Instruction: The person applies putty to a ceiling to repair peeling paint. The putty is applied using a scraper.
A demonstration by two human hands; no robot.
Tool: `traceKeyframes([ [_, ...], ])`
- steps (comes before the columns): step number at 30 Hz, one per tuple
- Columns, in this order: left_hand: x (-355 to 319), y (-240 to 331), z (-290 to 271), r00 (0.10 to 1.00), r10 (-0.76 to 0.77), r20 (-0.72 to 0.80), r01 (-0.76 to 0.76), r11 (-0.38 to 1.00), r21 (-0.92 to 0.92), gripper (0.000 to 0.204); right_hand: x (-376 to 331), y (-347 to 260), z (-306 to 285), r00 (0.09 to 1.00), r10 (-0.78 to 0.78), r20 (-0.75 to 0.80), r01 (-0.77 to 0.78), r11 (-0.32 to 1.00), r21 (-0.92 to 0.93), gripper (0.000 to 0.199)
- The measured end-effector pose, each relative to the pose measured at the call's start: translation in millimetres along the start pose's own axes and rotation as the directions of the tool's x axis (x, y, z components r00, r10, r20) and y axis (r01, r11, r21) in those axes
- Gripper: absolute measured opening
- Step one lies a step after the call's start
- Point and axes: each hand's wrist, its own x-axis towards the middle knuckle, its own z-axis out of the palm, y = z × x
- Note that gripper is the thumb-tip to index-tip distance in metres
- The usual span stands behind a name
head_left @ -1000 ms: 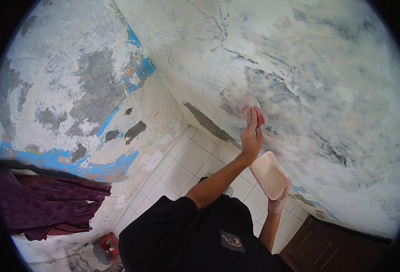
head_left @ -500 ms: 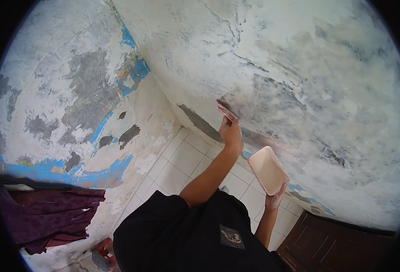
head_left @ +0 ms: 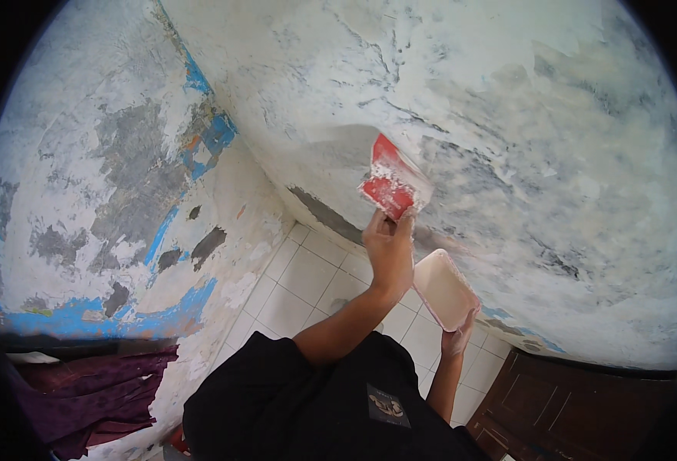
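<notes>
My left hand [head_left: 389, 257] is closed on a red putty spreader [head_left: 390, 196] smeared with white putty. The spreader's red face is turned toward me, and its far edge is at the patchy wall [head_left: 492, 92]; whether it touches there I cannot tell. A shadow falls on the wall just left of it. Lower and to the right, my right hand [head_left: 455, 340] grips the near end of a shallow rectangular tray [head_left: 446, 292]. Pale putty coats the tray's inside, and its pinkish rim is smeared. White residue marks the fingers of both hands.
Another wall [head_left: 139, 154], with grey and blue bare patches, meets the worked wall at a corner on the left. Purple cloth [head_left: 96, 392] hangs at lower left. White floor tiles [head_left: 300, 280] lie below. Dark brown wooden furniture or a door [head_left: 569, 399] stands at lower right.
My left hand has turned the spreader, so its broad red face now shows instead of its thin edge. The tray has stayed in my right hand. The whole view has shifted slightly.
</notes>
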Motion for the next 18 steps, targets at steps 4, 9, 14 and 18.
traceKeyframes([
  [4,24,-12,-31,0.933,0.347,0.091,-0.343,0.788,0.512,0.031,-3,3,-3,0.998,-0.061,0.021,0.063,0.994,-0.091,0.057],
  [9,62,-58,-35,0.622,0.621,0.477,-0.731,0.241,0.639,0.068,-10,2,5,0.997,-0.075,0.003,0.075,0.994,-0.081,0.057],
  [14,32,-87,-54,0.677,0.499,0.541,-0.722,0.308,0.620,0.075,-11,-2,7,0.999,-0.044,0.010,0.045,0.997,-0.056,0.057],
  [18,13,-57,-79,0.845,0.407,0.346,-0.523,0.504,0.687,0.053,-8,-5,8,1.000,-0.015,-0.001,0.015,0.999,-0.040,0.056],
])
